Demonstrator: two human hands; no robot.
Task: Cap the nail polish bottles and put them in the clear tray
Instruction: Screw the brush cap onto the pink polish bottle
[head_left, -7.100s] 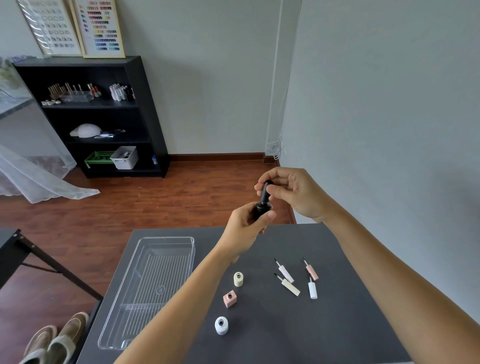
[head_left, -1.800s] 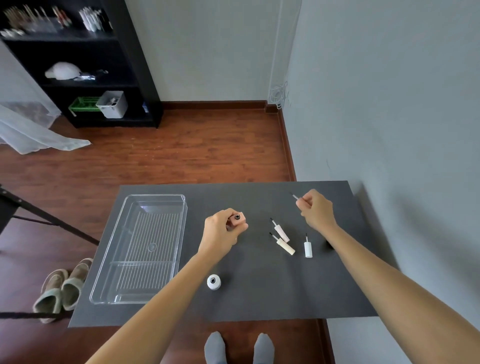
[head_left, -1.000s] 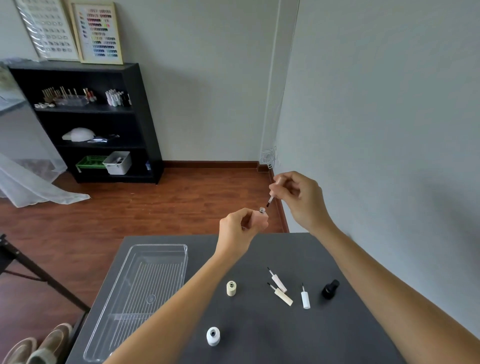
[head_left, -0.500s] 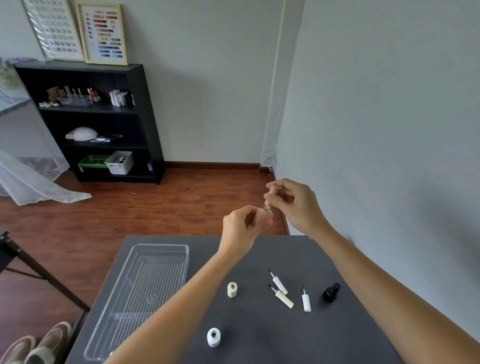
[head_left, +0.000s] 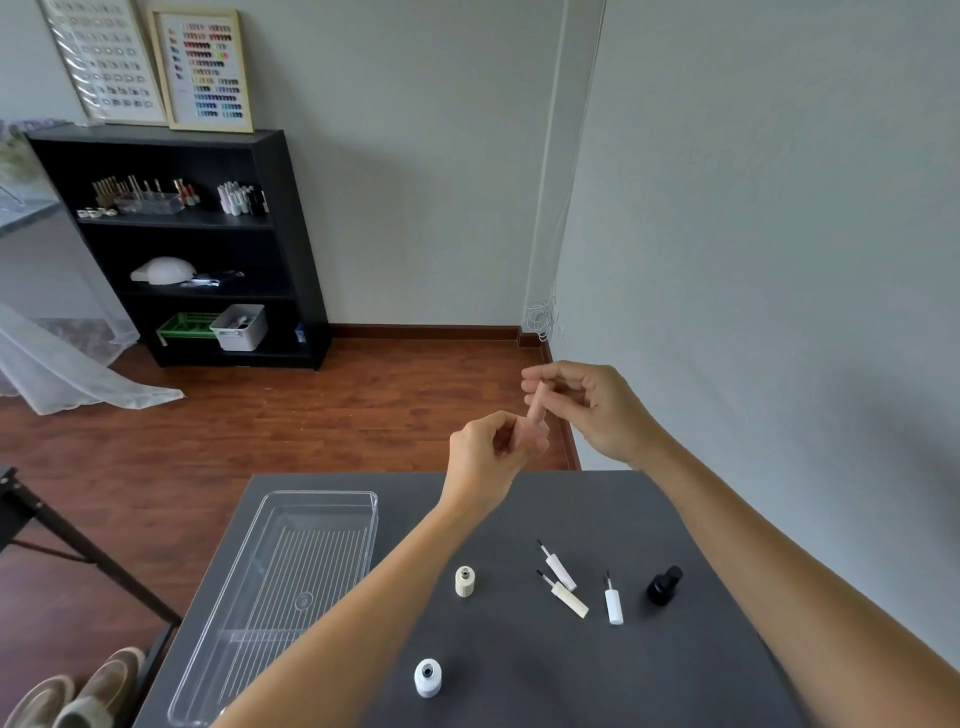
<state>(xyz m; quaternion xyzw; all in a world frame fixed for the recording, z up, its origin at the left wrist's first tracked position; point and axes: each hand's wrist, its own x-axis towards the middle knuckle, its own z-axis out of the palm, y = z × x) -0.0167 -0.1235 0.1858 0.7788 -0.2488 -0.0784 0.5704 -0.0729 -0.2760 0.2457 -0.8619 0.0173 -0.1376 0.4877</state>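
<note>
Head cam, working out from the near table edge, w/ the clear tray as the reference. Nearest, right of the tray's near end, a white bottle is standing open, no cap. Further back, right of the tray's middle, a cream bottle is sitting uncapped too. Well right of that, three brush caps are lying loose: a white one w/ pinkish end, a cream one, a plain white one. Beyond them, furthest from the tray, a black bottle is standing w/ its cap on, not yet moved over. The tray itself is looking empty, as far as its clear walls let me tell.

Past the tray's far right corner, held up over the table's back edge, the left hand is curling closed round the pink bottle; the right hand is pinching the pink cap between thumb and fingertips, other fingers loosely bent. Cap is sitting on the bottle neck; prob. being twisted down, can't tell if fully tight.

So approx: one capped, one being capped, two bottles waiting, zero in the tray.
</note>
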